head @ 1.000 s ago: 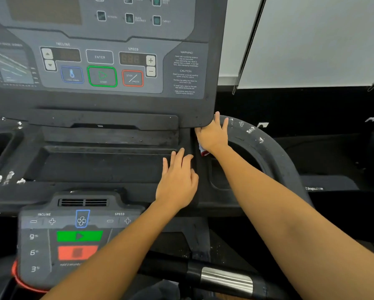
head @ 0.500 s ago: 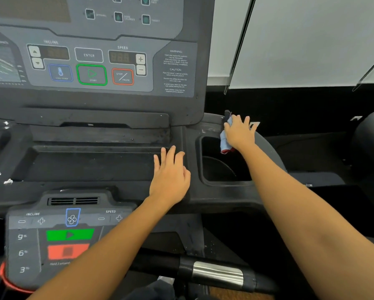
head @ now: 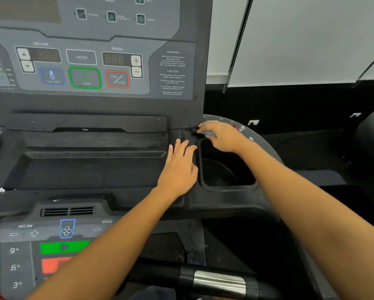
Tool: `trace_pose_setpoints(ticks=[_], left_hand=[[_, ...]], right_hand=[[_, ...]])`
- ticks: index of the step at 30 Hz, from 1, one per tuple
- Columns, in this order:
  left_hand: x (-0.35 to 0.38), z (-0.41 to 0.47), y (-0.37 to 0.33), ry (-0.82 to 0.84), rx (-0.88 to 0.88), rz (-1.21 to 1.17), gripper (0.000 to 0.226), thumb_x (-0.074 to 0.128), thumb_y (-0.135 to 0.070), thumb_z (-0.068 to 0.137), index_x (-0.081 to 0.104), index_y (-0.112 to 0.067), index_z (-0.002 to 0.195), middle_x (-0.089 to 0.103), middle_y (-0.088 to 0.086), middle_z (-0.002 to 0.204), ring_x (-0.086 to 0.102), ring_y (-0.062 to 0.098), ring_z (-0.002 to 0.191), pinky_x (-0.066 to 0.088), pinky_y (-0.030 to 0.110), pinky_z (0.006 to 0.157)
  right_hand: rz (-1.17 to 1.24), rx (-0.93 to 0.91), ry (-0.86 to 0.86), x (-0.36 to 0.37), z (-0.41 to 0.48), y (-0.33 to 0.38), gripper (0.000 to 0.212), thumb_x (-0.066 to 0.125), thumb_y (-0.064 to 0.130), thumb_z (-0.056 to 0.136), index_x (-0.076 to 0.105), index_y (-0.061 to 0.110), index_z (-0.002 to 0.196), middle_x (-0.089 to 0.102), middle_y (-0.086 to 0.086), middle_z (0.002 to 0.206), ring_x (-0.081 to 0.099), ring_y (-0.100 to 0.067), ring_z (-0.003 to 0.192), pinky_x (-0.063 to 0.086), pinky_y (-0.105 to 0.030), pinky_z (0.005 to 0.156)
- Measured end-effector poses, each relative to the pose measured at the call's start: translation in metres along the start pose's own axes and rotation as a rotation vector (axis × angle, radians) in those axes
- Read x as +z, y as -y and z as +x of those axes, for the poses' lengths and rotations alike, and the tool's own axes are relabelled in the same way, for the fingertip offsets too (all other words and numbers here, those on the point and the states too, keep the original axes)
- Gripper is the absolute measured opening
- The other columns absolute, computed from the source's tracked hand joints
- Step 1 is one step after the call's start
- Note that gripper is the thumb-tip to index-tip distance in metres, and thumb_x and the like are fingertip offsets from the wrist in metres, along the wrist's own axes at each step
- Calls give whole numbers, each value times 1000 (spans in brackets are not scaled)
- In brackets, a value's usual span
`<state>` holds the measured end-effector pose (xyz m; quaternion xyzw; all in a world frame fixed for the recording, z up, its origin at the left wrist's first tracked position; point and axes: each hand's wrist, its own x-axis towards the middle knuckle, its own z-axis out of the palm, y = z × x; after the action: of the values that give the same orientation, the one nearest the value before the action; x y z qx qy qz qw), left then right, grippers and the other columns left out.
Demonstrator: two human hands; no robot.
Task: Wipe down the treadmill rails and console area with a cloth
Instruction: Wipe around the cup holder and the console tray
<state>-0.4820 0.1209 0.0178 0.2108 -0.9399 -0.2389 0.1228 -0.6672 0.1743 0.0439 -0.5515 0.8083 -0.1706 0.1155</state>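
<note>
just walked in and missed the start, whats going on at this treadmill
A person is wiping down a treadmill. Their right hand holds a mostly hidden blue cloth against the corner where the console panel meets the curved right rail, just above the cup holder. Their left hand lies flat on the ledge beside that cup holder, holding nothing. White flecks show on the rail near the right hand.

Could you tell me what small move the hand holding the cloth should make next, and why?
Probably slide the right hand and its cloth rightward along the curved rail: white specks lie on it just beyond the hand.
</note>
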Motion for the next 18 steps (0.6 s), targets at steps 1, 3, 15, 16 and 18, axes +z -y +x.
trace_pose_setpoints(ticks=[1, 3, 15, 16, 18], left_hand=[[0, 0, 1, -3, -5, -10, 49, 38, -11, 93, 29, -10, 142, 18, 11, 153, -1, 27, 145, -5, 36, 116], [0, 1, 0, -5, -7, -1, 49, 38, -12, 94, 29, -10, 141, 18, 11, 153, 0, 27, 145, -5, 36, 116], [7, 6, 0, 3, 9, 139, 49, 37, -19, 94, 31, -10, 141, 24, 10, 152, 4, 26, 145, -2, 37, 117], [7, 6, 1, 4, 9, 135, 48, 37, -19, 94, 31, -10, 141, 25, 10, 152, 4, 25, 145, -2, 36, 117], [6, 7, 1, 6, 7, 125, 48, 37, -20, 94, 33, -10, 141, 25, 10, 152, 5, 24, 145, -2, 35, 117]], right_hand=[[-5, 16, 9, -3, -5, -9, 39, 49, 2, 92, 57, 17, 127, 48, -1, 141, 37, -19, 135, 22, -33, 114], [-34, 47, 37, -9, -16, -27, 40, 49, 3, 92, 56, 21, 127, 45, 2, 144, 26, -18, 141, 12, -36, 117], [44, -15, 28, 9, 2, -1, 35, 48, 14, 95, 53, 13, 130, 48, -7, 141, 28, -21, 140, 3, -37, 118], [37, -20, 33, 8, 1, -1, 35, 48, 19, 96, 52, 13, 131, 47, -6, 142, 27, -21, 141, 4, -38, 118], [19, -1, 21, 6, -5, -6, 37, 44, 29, 98, 52, 15, 132, 47, -5, 143, 25, -20, 142, 4, -38, 117]])
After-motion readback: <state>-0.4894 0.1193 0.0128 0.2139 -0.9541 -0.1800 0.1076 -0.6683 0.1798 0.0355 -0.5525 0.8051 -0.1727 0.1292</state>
